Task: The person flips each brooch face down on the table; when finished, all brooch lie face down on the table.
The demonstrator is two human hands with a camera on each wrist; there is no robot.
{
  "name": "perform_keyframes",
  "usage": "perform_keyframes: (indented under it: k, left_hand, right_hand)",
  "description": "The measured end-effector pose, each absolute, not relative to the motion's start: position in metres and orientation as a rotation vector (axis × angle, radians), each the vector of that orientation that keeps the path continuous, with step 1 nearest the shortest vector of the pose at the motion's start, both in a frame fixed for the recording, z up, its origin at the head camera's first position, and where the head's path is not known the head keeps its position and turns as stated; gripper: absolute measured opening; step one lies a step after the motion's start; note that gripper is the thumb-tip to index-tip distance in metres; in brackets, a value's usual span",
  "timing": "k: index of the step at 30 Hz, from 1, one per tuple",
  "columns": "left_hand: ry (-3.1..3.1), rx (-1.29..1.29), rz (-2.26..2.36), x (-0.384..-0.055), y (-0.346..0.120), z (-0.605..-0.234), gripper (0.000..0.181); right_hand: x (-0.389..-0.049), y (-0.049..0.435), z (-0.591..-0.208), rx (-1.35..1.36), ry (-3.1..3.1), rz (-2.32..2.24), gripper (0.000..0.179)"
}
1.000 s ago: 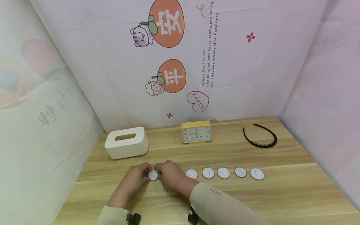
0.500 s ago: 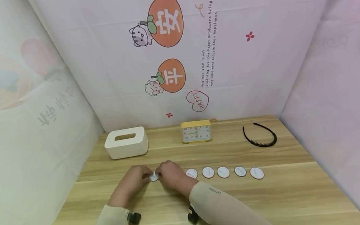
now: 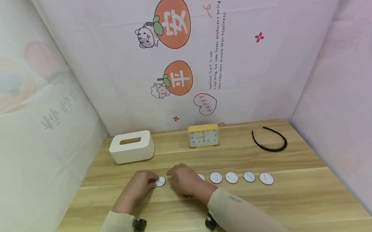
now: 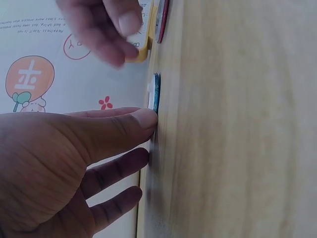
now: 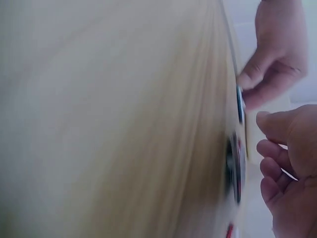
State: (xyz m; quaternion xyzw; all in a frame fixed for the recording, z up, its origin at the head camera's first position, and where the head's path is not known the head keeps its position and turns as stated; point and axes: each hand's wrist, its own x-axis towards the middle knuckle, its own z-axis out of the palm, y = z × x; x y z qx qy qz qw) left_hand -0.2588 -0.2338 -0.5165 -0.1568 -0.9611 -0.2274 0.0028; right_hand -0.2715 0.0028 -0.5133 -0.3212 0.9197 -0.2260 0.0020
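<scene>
A round pin badge (image 3: 160, 181) lies back up on the table, its white back and pin showing in the head view. My left hand (image 3: 143, 185) pinches its left edge between thumb and forefinger. In the left wrist view the badge (image 4: 154, 93) shows a teal rim and lies flat on the wood. Just right of it, my right hand (image 3: 185, 180) hovers apart from the badge, fingers loosely bent and holding nothing. That hand partly covers another badge (image 3: 201, 177). Several more white-backed badges (image 3: 231, 177) continue the row to the right.
Behind the hands stand a white tissue box (image 3: 131, 147) at the left and a yellow alarm clock (image 3: 204, 135) in the middle. A black toothed headband (image 3: 272, 148) lies at the back right. Printed cloth walls (image 3: 243, 66) enclose the wooden table (image 3: 166, 216).
The badge between the hands was tilted up in both hands' fingers and now lies flat. My right hand has let go and moved right; my left hand stays at the badge.
</scene>
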Motion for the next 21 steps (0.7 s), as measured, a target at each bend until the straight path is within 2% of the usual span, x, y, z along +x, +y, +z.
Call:
perform_keyframes:
  k: [11,21]
  left_hand:
    - [-3.026,-0.482,-0.681,-0.258,-0.232,-0.514,0.019]
    - [-3.020,-0.508,-0.667,-0.259,-0.233,-0.516,0.020]
  right_hand:
    - [-0.253,0.073,-0.512,-0.814,2.877,-0.945,0.031]
    - [-0.238,0.090,-0.518,-1.006,2.833,-0.842,0.028]
